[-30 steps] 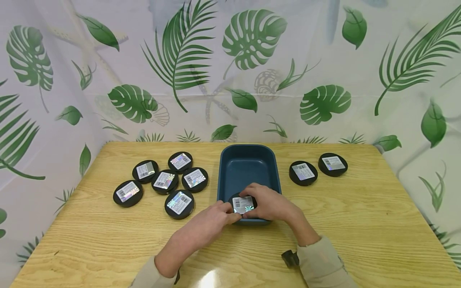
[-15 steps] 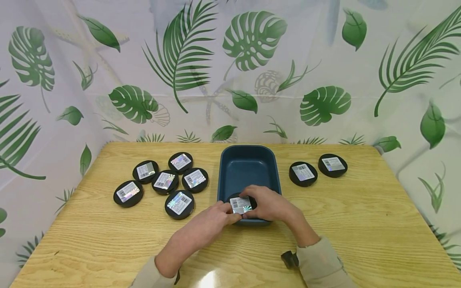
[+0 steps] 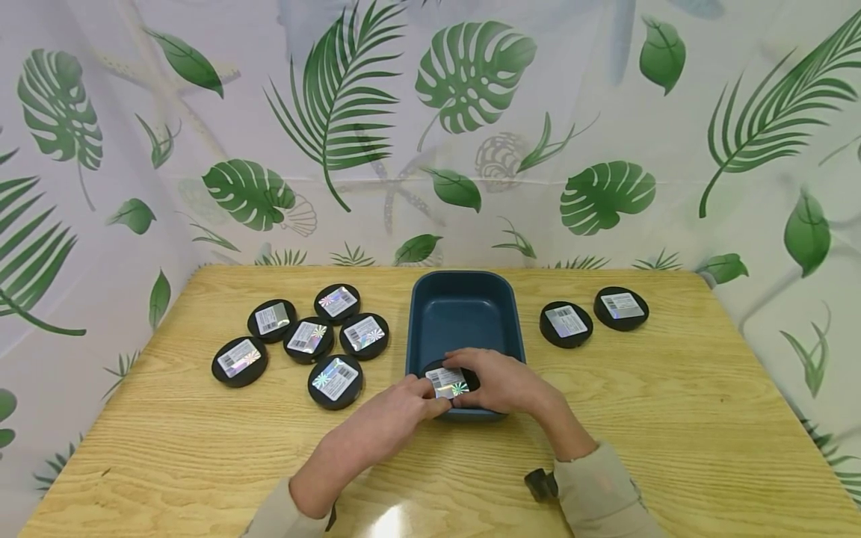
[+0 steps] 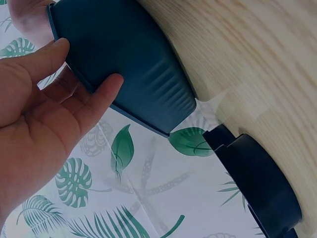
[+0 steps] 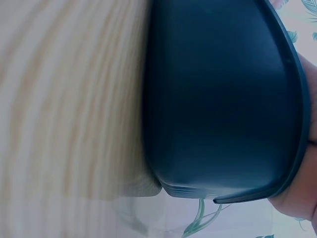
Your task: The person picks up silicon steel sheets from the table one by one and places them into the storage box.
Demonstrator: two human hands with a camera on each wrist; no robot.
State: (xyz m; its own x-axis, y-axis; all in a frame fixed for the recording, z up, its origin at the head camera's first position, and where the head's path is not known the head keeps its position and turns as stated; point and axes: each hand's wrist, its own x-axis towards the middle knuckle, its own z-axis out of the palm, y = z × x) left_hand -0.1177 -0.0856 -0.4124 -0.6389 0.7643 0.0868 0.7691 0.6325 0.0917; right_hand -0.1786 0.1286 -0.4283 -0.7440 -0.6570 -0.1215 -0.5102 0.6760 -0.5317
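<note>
A dark blue bin (image 3: 464, 323) stands on the table before me. Inside its near end is a black round disc (image 3: 442, 385) with a shiny barcode label. My right hand (image 3: 503, 379) grips the disc from the right, fingers and thumb spread across its edge. From the near left, my left hand (image 3: 390, 417) pinches its edge with fingers reaching over the rim. In the left wrist view one finger of the left hand (image 4: 34, 114) lies along the bin's outer wall (image 4: 124, 54). The bin (image 5: 223, 99) hides most of the right hand in the right wrist view.
Several black discs (image 3: 335, 382) with labels lie left of the bin, close together. Two more, one nearer (image 3: 566, 324) and one farther (image 3: 622, 308), lie to the right. A leaf-patterned cloth (image 3: 377, 149) hangs behind the wooden table (image 3: 673, 418).
The disc's label has shifted slightly left and turned a little between my fingers. Both hands have stayed in nearly the same place.
</note>
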